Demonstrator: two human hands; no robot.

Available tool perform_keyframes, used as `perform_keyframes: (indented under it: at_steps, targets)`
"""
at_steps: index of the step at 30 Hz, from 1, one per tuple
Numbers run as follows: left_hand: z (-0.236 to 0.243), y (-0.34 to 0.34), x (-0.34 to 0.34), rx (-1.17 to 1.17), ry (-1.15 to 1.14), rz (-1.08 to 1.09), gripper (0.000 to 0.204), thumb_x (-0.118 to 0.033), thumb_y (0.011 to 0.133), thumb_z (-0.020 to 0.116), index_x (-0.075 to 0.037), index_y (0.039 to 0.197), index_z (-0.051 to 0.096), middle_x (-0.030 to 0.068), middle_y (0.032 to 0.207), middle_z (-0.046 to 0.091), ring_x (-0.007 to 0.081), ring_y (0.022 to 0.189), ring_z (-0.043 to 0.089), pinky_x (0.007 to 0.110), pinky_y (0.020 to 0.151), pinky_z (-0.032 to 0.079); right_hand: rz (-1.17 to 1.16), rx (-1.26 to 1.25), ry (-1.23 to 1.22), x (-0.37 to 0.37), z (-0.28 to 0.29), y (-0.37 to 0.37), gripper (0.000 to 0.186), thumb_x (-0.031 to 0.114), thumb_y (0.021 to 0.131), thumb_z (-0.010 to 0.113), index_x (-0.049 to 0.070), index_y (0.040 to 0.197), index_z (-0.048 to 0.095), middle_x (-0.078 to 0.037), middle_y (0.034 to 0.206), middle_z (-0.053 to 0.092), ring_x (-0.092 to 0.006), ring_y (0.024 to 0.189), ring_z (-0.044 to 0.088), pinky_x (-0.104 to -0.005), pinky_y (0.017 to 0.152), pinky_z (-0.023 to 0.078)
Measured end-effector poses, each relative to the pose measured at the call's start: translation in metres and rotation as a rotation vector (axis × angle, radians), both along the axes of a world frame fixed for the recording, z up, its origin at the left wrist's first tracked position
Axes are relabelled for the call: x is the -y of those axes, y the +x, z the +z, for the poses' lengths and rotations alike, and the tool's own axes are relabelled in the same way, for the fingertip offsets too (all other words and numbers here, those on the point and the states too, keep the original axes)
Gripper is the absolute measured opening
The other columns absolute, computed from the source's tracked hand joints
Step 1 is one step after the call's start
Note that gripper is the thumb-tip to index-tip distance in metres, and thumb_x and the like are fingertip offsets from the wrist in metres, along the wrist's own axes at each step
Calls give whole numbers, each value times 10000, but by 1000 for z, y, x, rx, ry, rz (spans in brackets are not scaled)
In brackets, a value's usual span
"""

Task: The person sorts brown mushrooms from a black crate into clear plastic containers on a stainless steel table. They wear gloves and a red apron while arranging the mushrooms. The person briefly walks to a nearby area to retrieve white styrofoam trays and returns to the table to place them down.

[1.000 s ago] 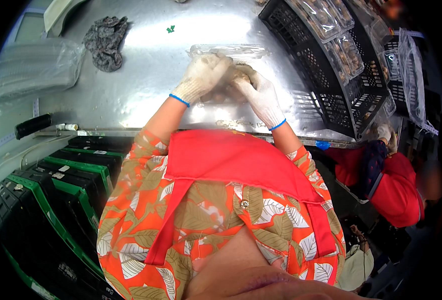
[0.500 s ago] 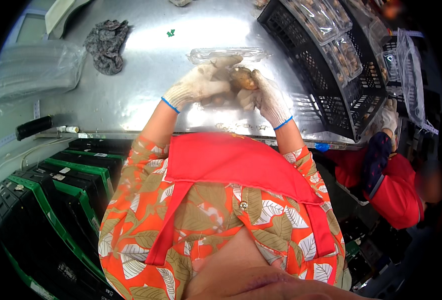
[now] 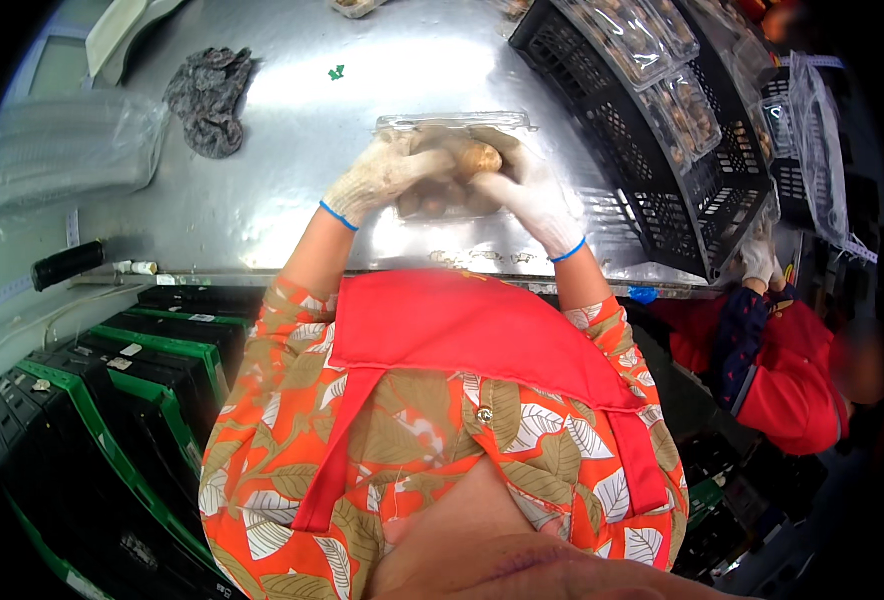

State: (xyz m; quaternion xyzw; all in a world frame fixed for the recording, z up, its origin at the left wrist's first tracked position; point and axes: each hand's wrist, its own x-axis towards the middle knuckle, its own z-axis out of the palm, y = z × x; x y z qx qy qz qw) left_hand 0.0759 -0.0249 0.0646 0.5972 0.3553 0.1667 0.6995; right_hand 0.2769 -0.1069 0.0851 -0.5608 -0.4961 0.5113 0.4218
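Observation:
My left hand [image 3: 387, 170], in a soiled white knit glove with blue cuff, is curled over the left side of an open clear clamshell [image 3: 454, 119] holding brownish mushrooms [image 3: 442, 202]; whatever its fingers grip is unclear. My right hand [image 3: 532, 205], in a matching glove, holds a tan, rounded mushroom [image 3: 480, 158] above the container, thumb extended leftward below the cap. The two hands are close together, with some fingers hidden or blurred. The clamshell lies on a steel table [image 3: 262, 205].
Black crates [image 3: 647, 170] with clear packs stand at right, beside a co-worker in red [image 3: 792, 400] with a gloved hand [image 3: 759, 255]. At left are a grey rag [image 3: 209, 100], plastic bundle [image 3: 72, 150], black roll [image 3: 67, 265] and, below the table, stacked black-green crates [image 3: 112, 420].
The mushroom has turned in my right hand, whose thumb has shifted below it. My left hand has moved in around it. The co-worker's gloved hand has moved down toward the table edge.

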Motion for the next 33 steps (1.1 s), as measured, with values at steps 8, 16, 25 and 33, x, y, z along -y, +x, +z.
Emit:
perform_keyframes:
  at_steps: [8, 16, 25, 33]
  targets:
    - [9, 2, 1, 118, -17, 192, 384, -226, 947, 507, 21, 1235, 570, 23, 728, 587, 100, 653, 558, 249, 606, 475, -12, -561, -246, 0, -7, 8, 509, 273, 945, 549, -71, 1310, 463, -155, 1213, 581, -216, 1052, 603, -323, 901, 495]
    - [17, 8, -2, -48, 275, -6, 431, -223, 907, 545, -14, 1284, 547, 77, 911, 645, 136, 793, 621, 269, 764, 518, -36, -567, -232, 1, -23, 5, 488, 342, 994, 460, -55, 1275, 492, -168, 1135, 612, -236, 939, 643, -346, 783, 546]
    - [-34, 13, -1, 388, -158, 72, 442, -337, 977, 493, 36, 1213, 515, 142, 1014, 634, 185, 759, 634, 329, 707, 541, -156, -347, -59, 1, -12, 14, 433, 227, 932, 541, -27, 1282, 510, -114, 1090, 635, -180, 961, 619, -278, 841, 494]
    - [-31, 27, 7, 93, -121, 167, 370, -333, 973, 504, 6, 1078, 610, 87, 705, 639, 159, 591, 616, 260, 534, 505, -169, -241, 18, 3, -5, -9, 491, 123, 825, 667, -34, 1261, 507, -113, 1080, 641, -151, 943, 615, -281, 829, 506]
